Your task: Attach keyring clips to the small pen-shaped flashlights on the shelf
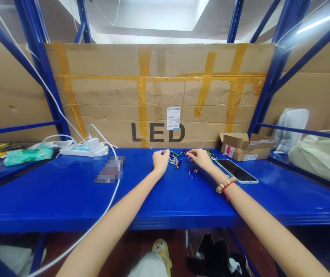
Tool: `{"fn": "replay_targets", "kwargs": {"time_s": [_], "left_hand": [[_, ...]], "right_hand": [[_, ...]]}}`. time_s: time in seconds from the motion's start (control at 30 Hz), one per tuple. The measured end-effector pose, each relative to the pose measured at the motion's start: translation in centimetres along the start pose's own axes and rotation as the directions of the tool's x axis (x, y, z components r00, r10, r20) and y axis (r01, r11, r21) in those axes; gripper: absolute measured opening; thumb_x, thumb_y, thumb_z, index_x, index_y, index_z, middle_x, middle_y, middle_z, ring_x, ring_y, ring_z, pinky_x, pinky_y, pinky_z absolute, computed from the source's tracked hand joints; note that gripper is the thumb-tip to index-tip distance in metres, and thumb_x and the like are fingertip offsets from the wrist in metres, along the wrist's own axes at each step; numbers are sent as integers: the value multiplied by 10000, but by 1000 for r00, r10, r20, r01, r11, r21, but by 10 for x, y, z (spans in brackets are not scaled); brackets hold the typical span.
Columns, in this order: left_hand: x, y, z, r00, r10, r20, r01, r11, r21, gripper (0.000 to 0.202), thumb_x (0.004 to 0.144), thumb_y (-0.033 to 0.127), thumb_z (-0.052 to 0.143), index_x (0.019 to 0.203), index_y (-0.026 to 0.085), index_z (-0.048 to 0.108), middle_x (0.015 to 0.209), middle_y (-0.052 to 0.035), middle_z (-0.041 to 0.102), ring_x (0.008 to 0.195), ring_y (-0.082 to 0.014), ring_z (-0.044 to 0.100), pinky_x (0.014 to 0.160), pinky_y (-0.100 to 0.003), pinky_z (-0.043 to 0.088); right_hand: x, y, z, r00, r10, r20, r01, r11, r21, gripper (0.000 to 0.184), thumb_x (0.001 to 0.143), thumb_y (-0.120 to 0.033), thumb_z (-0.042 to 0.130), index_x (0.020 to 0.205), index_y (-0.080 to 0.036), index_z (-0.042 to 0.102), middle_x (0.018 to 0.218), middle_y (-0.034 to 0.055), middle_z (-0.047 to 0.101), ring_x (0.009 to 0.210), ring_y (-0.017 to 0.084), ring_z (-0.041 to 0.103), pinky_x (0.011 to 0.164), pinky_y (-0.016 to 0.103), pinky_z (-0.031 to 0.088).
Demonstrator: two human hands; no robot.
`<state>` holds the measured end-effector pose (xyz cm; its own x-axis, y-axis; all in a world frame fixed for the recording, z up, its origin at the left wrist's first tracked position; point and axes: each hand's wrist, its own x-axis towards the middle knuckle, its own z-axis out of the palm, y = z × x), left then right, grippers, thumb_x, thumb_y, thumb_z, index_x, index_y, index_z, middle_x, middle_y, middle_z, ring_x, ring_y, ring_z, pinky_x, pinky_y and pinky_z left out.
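My left hand (161,162) is closed above the blue shelf top (153,196), just left of a pile of small metal pieces (174,159). A tiny dark bluish piece shows at its fingertips, too small to name. Over the pile's right side, my right hand (200,157) has thumb and fingers pinched together; what they hold, if anything, I cannot make out. The pile mixes silver, green and purple pieces, some like clips and rings. Apart from it, nearer to me, lie a purple carabiner (191,174) and a small silver-and-black piece (195,171).
A phone (237,171) lies beside my right wrist, with an open cardboard box (244,146) behind it. A power strip (81,149) with a white charger stands at the left; its white cable (114,198) crosses the shelf's front edge. Taped cardboard (109,100) walls the back.
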<state>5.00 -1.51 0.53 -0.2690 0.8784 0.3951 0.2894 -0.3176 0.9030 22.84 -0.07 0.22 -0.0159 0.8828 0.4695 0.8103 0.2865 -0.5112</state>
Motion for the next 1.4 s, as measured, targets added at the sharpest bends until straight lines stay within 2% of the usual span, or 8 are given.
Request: {"fn": "replay_targets", "kwargs": {"time_s": [0.27,0.53,0.67,0.87,0.97,1.1,1.2,1.4], "left_hand": [[-1,-1,0,1000,7,29,-6,1000,-9,339,676,266,472,427,177,260,406,59,229,449,-62,232,456,-215,179],[1,-4,2,997,-3,78,0,999,42,337,671,303,475,422,176,287,421,53,265,457,-70,267,466,-218,192],[1,-7,4,989,49,139,-67,989,130,337,677,317,478,408,169,339,419,45,330,464,-79,331,471,-214,211],[-5,-2,4,970,72,231,-144,940,309,321,688,306,479,404,163,437,440,12,456,493,-107,432,477,-221,238],[-6,-1,3,969,51,244,-137,926,353,308,701,329,482,445,162,516,495,-13,537,543,-128,493,491,-219,267],[-5,-1,3,958,31,284,-146,907,395,277,702,352,491,548,159,617,584,-45,616,601,-158,555,511,-221,310],[-7,-1,2,950,14,312,-164,873,459,260,702,345,488,620,165,656,662,-63,651,662,-184,590,538,-230,348],[-13,4,-1,945,-87,314,-90,855,510,277,712,344,458,729,179,680,780,-85,679,762,-224,615,581,-257,402]], "right_hand": [[0,1,-1,999,-3,-37,3,1000,13,204,579,-280,725,710,-129,686,675,62,688,648,173,634,586,227,466],[-9,-25,-11,979,-3,-206,33,989,144,255,540,-348,735,684,-140,705,684,64,691,624,180,625,597,252,468],[-12,-37,-11,988,24,-152,32,934,355,304,555,-395,713,710,-133,704,683,67,692,653,183,630,623,260,478],[-14,-46,-6,1000,-7,-14,15,765,644,391,591,-425,678,832,-117,690,779,85,697,722,178,632,636,268,488],[-15,-49,-2,996,-91,-13,79,773,629,341,616,-401,666,815,-125,692,783,80,697,731,179,632,647,274,488],[-17,-51,4,975,-208,-77,218,833,508,215,640,-333,656,732,-143,699,774,59,698,737,175,628,685,273,480],[-18,-51,8,968,-242,-67,246,862,443,190,660,-319,642,726,-152,703,741,47,697,707,172,628,649,259,476],[-19,-52,10,957,-277,-84,288,879,380,185,662,-326,641,713,-160,707,720,44,696,671,165,624,580,237,461]]}}
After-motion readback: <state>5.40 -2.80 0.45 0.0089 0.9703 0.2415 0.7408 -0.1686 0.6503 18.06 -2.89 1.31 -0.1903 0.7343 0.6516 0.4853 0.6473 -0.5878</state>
